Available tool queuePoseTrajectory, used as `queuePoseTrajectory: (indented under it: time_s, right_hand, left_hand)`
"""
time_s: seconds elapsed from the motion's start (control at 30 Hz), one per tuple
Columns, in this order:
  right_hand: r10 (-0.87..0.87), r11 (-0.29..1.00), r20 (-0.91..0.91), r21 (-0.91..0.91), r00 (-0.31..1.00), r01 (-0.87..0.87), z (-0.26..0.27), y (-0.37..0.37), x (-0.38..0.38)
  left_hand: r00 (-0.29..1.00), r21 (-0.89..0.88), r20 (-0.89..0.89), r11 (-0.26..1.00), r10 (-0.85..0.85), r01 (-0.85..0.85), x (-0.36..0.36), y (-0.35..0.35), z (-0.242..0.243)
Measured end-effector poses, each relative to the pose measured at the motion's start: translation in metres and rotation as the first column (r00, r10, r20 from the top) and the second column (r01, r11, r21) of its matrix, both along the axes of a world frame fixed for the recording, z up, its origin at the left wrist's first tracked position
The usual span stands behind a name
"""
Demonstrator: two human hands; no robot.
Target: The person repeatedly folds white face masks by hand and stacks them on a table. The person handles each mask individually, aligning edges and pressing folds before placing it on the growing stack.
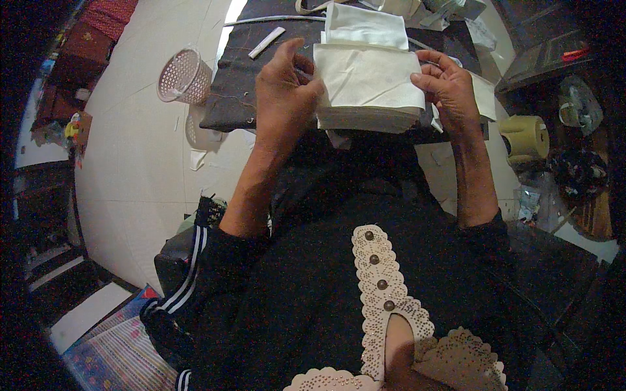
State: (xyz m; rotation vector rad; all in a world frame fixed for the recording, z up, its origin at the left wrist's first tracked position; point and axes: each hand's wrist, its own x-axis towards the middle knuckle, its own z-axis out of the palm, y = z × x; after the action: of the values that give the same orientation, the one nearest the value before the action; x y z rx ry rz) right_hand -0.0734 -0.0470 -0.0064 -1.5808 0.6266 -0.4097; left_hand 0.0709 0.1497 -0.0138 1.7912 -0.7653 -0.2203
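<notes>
A thick stack of cream fabric pieces point(369, 117) lies at the near edge of a table covered in dark cloth point(230, 80). Its top piece point(369, 73) has creases across it. My left hand point(288, 88) is at the left edge of this piece, thumb against it and fingers curled. At the right edge, my right hand point(445, 88) touches the piece with its thumb, the fingers spread behind; whether either hand pinches it is not clear. Just beyond the stack lies a white folded cloth point(366, 24). A small white rolled strip point(266, 42) rests to the left.
A pink perforated plastic basket point(180, 76) stands left of the table. Fabric scraps and plastic bags point(455, 12) lie at the far right. A yellow stool-like object point(525, 139) is on the right, near a clear plastic bag point(579, 105). A white scrap point(197, 159) lies on the tiled floor.
</notes>
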Motion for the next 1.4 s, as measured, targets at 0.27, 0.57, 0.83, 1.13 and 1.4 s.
queuePoseTrajectory:
  time_s: [0.27, 0.57, 0.83, 1.13, 1.4]
  right_hand:
    - [-0.002, 0.999, 0.002, 0.034, 1.0, 0.002, -0.001, 0.003, -0.001]
    - [-0.167, 0.919, -0.034, -0.367, 0.985, 0.143, 0.007, 0.007, -0.003]
    - [0.083, 0.285, -0.263, -0.918, 0.961, -0.276, -0.01, 0.04, 0.035]
    - [0.013, 0.606, -0.112, -0.789, 0.994, -0.097, 0.001, 0.01, 0.029]
    - [0.159, 0.318, -0.437, -0.826, 0.885, -0.465, 0.018, -0.02, 0.126]
  left_hand:
    - [0.803, 0.027, 0.592, 0.994, 0.071, -0.108, 0.001, -0.013, 0.002]
    - [0.674, 0.312, 0.677, 0.945, -0.296, 0.102, -0.009, -0.04, -0.021]
    - [0.621, 0.438, 0.679, 0.895, -0.392, 0.085, -0.01, -0.036, -0.021]
    - [0.866, 0.071, 0.461, 0.981, -0.193, 0.181, 0.009, -0.034, -0.008]
    - [0.804, 0.196, 0.497, 0.945, -0.326, 0.262, 0.03, -0.052, -0.008]
